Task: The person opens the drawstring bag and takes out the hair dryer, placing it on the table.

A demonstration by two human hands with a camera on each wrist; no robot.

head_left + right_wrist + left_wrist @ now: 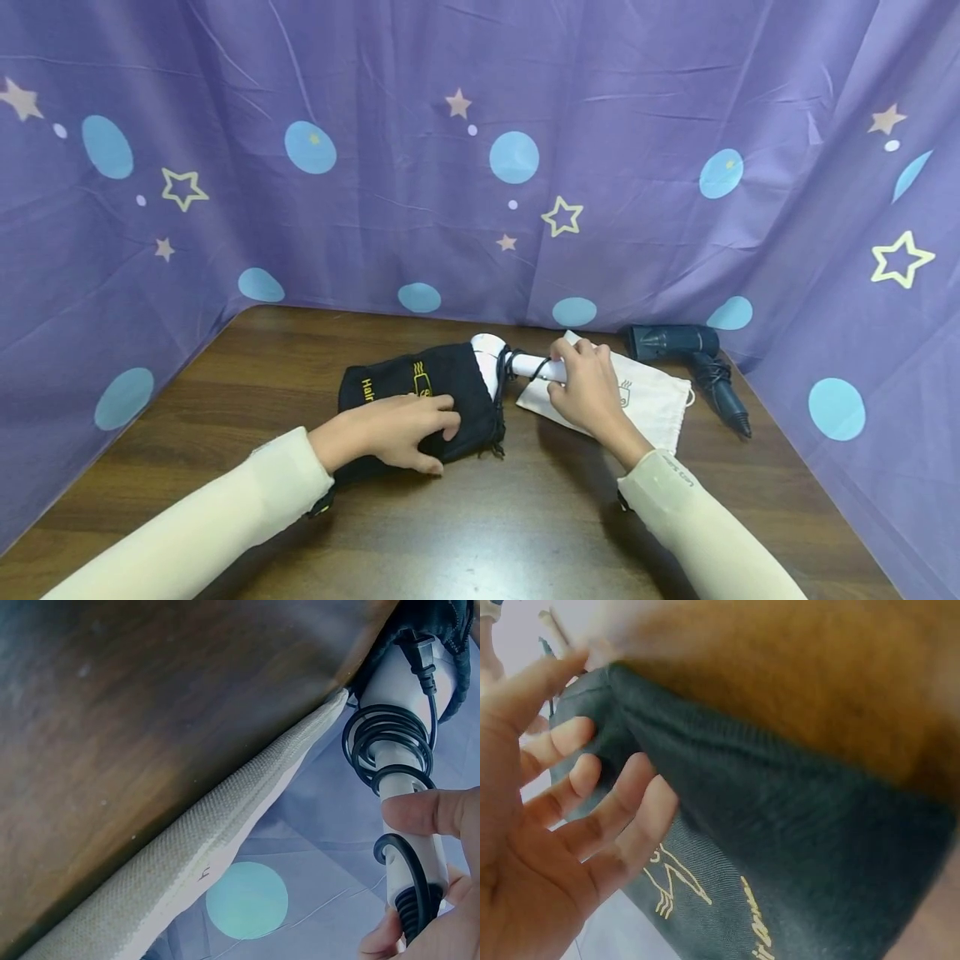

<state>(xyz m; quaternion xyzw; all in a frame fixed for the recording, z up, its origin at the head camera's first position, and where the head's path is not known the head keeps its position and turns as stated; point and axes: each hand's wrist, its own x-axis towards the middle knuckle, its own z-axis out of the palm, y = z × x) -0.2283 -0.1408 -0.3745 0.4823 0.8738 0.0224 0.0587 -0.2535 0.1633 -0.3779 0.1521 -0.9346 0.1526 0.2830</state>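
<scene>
A white hair dryer (pixel 529 366) lies partly inside a black drawstring bag (pixel 467 377) with yellow lettering. Its head is mostly hidden by the cloth. Black cord (pixel 394 727) is coiled around the handle, and the plug (pixel 418 656) sits near the bag's mouth. My right hand (pixel 590 390) grips the handle, thumb on one side and fingers on the other. Over the black bag lies my left hand (pixel 402 427), fingers loosely bent and spread; in the left wrist view its fingertips (pixel 658 796) are at the cloth without pinching it.
Under and beside my right hand is a white cloth bag (pixel 651 407) with a printed dryer picture. A dark blue hair dryer (pixel 672 340) with its cord wrapped rests at the table's back right. A purple patterned curtain (pixel 420 208) surrounds the wooden table (pixel 480 533).
</scene>
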